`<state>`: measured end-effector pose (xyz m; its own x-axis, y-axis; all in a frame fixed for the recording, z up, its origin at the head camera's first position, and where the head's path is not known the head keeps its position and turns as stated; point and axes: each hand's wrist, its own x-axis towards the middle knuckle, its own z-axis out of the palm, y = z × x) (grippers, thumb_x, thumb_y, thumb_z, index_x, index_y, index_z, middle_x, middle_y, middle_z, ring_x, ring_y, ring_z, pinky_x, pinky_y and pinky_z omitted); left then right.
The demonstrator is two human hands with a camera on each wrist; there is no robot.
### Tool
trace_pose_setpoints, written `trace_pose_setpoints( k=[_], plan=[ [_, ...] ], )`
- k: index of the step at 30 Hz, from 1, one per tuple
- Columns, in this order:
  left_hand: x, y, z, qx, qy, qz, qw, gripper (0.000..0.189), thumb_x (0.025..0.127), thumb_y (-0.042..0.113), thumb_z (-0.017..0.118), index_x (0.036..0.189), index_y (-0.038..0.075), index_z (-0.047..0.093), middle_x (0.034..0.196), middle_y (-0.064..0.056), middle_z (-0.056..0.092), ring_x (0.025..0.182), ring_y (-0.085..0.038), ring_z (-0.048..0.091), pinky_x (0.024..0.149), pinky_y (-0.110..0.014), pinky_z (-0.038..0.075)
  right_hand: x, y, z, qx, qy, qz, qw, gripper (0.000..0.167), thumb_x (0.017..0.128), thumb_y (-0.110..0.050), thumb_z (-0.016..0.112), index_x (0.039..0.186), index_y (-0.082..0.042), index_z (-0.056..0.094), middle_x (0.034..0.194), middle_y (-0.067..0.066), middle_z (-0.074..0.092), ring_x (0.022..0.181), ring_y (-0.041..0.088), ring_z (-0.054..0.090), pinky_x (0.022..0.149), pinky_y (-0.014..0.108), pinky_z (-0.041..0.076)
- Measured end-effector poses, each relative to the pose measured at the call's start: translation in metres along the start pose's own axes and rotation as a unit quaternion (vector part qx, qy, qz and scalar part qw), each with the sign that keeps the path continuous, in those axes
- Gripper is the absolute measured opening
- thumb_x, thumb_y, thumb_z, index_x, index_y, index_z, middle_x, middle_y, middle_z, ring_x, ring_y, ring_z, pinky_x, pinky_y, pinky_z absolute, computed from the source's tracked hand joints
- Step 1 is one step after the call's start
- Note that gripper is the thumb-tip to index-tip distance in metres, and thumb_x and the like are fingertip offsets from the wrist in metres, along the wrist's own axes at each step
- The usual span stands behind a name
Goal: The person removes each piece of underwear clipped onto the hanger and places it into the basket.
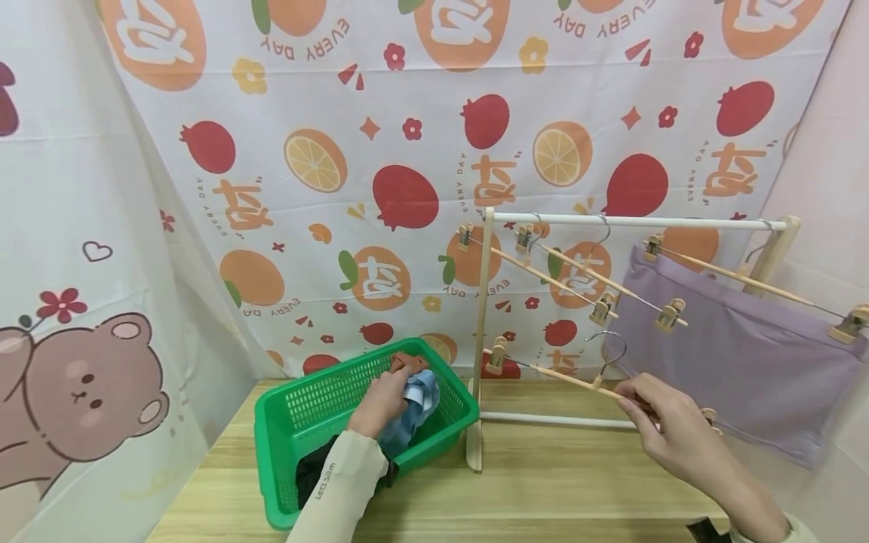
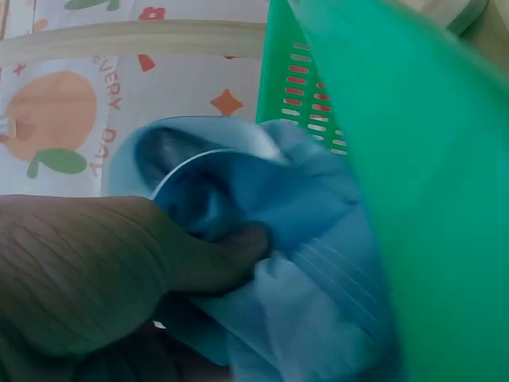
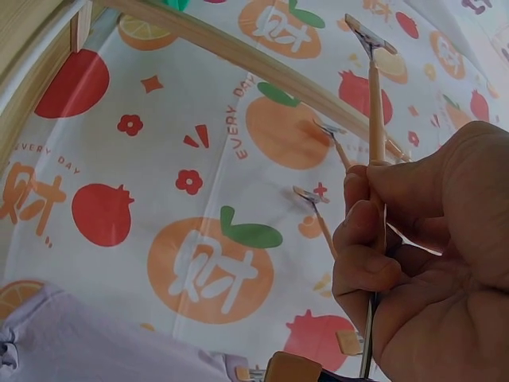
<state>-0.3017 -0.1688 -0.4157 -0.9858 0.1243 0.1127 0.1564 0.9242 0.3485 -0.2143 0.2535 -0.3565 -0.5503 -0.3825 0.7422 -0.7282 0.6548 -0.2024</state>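
Inside the green basket [image 1: 274, 400], my left hand [image 1: 382, 400] grips a light blue piece of clothing [image 1: 422, 396]. In the left wrist view the thumb presses into a fold of the blue cloth [image 2: 318, 239]. A rust-brown cloth [image 1: 409, 363] lies just beyond the fingers, and a black cloth [image 1: 311, 471] is at the basket's near end. My right hand [image 1: 668, 430] holds a wooden clip hanger [image 1: 566, 378] by its bar, its hook pointing up. In the right wrist view, thumb and fingers curl round the hanger's bar [image 3: 377, 119].
A clothes rack [image 1: 485, 302] stands on the wooden table [image 1: 543, 490], right of the basket. Two bare clip hangers [image 1: 604, 279] hang from its white rail [image 1: 645, 221]. At the right end, a lilac garment [image 1: 720, 354] hangs clipped. A fruit-print curtain [image 1: 366, 90] backs the table.
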Motion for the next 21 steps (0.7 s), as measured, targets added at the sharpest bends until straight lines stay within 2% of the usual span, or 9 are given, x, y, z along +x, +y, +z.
trace_pose_setpoints(
  k=[2, 3, 8, 9, 11, 13, 16, 19, 21],
  plan=[
    [-0.001, 0.001, 0.000, 0.009, -0.025, 0.000, 0.9997, 0.039, 0.091, -0.009, 0.062, 0.128, 0.005, 0.060, 0.113, -0.023, 0.068, 0.109, -0.044, 0.063, 0.098, -0.060, 0.047, 0.000, 0.000, 0.001, 0.000, -0.003, 0.001, 1.0000, 0.036, 0.079, 0.015, 0.075, 0.093, -0.017, 0.065, 0.076, -0.014, 0.048, 0.063, -0.008, 0.038, 0.054, 0.007, 0.032],
    [-0.002, 0.001, 0.000, 0.012, -0.037, 0.001, 0.9992, 0.037, 0.092, -0.008, 0.061, 0.127, 0.004, 0.060, 0.112, -0.022, 0.068, 0.107, -0.042, 0.064, 0.098, -0.059, 0.047, 0.000, 0.000, 0.001, 0.000, -0.004, 0.002, 1.0000, 0.036, 0.079, 0.015, 0.075, 0.093, -0.017, 0.066, 0.076, -0.014, 0.048, 0.063, -0.008, 0.037, 0.054, 0.007, 0.032],
    [-0.007, 0.005, -0.003, 0.008, -0.105, -0.004, 0.9945, 0.021, 0.097, 0.000, 0.062, 0.117, 0.006, 0.064, 0.103, -0.014, 0.068, 0.084, -0.025, 0.060, 0.078, -0.042, 0.048, 0.001, -0.001, 0.001, -0.001, -0.005, 0.002, 1.0000, 0.034, 0.079, 0.015, 0.075, 0.093, -0.015, 0.066, 0.076, -0.013, 0.049, 0.063, -0.008, 0.038, 0.054, 0.007, 0.032],
    [-0.009, 0.006, -0.004, 0.004, -0.118, -0.008, 0.9930, 0.022, 0.097, 0.003, 0.063, 0.118, 0.005, 0.065, 0.106, -0.014, 0.069, 0.085, -0.023, 0.061, 0.076, -0.040, 0.048, 0.001, -0.002, 0.001, -0.002, -0.005, 0.001, 1.0000, 0.035, 0.078, 0.015, 0.075, 0.094, -0.015, 0.066, 0.076, -0.013, 0.049, 0.063, -0.008, 0.038, 0.054, 0.007, 0.032],
    [-0.011, 0.008, -0.006, 0.001, -0.133, -0.015, 0.9909, 0.028, 0.095, 0.009, 0.069, 0.123, 0.005, 0.066, 0.117, -0.012, 0.070, 0.095, -0.022, 0.065, 0.082, -0.041, 0.054, 0.002, -0.002, 0.002, -0.002, -0.005, 0.000, 1.0000, 0.034, 0.078, 0.014, 0.075, 0.094, -0.015, 0.067, 0.076, -0.013, 0.049, 0.063, -0.008, 0.037, 0.054, 0.007, 0.032],
    [-0.012, 0.011, -0.008, -0.001, -0.144, -0.023, 0.9893, 0.032, 0.093, 0.015, 0.073, 0.123, 0.005, 0.068, 0.121, -0.012, 0.071, 0.101, -0.023, 0.067, 0.085, -0.043, 0.056, 0.002, -0.002, 0.002, -0.004, -0.005, -0.001, 1.0000, 0.034, 0.078, 0.014, 0.075, 0.094, -0.015, 0.067, 0.076, -0.013, 0.049, 0.063, -0.008, 0.037, 0.054, 0.007, 0.032],
    [-0.010, 0.017, -0.012, 0.001, -0.153, -0.037, 0.9875, 0.025, 0.094, 0.019, 0.073, 0.114, 0.004, 0.071, 0.112, -0.012, 0.072, 0.095, -0.024, 0.067, 0.082, -0.042, 0.054, 0.002, -0.001, 0.001, -0.005, -0.006, -0.003, 1.0000, 0.032, 0.080, 0.013, 0.075, 0.094, -0.015, 0.067, 0.076, -0.013, 0.049, 0.064, -0.008, 0.037, 0.055, 0.007, 0.032],
    [-0.008, 0.023, -0.017, 0.007, -0.143, -0.032, 0.9891, 0.019, 0.094, 0.022, 0.072, 0.105, 0.006, 0.073, 0.103, -0.009, 0.073, 0.085, -0.021, 0.064, 0.077, -0.038, 0.051, 0.002, -0.001, 0.001, -0.004, -0.007, -0.004, 1.0000, 0.029, 0.082, 0.011, 0.075, 0.094, -0.014, 0.067, 0.076, -0.013, 0.049, 0.064, -0.008, 0.037, 0.055, 0.007, 0.032],
    [-0.007, 0.028, -0.019, 0.008, -0.124, -0.017, 0.9921, 0.017, 0.095, 0.023, 0.072, 0.099, 0.007, 0.072, 0.096, -0.011, 0.072, 0.079, -0.022, 0.063, 0.073, -0.037, 0.050, 0.002, -0.001, 0.001, -0.003, -0.006, -0.005, 1.0000, 0.028, 0.083, 0.010, 0.075, 0.094, -0.014, 0.067, 0.077, -0.013, 0.049, 0.064, -0.008, 0.038, 0.055, 0.007, 0.032]
  ],
)
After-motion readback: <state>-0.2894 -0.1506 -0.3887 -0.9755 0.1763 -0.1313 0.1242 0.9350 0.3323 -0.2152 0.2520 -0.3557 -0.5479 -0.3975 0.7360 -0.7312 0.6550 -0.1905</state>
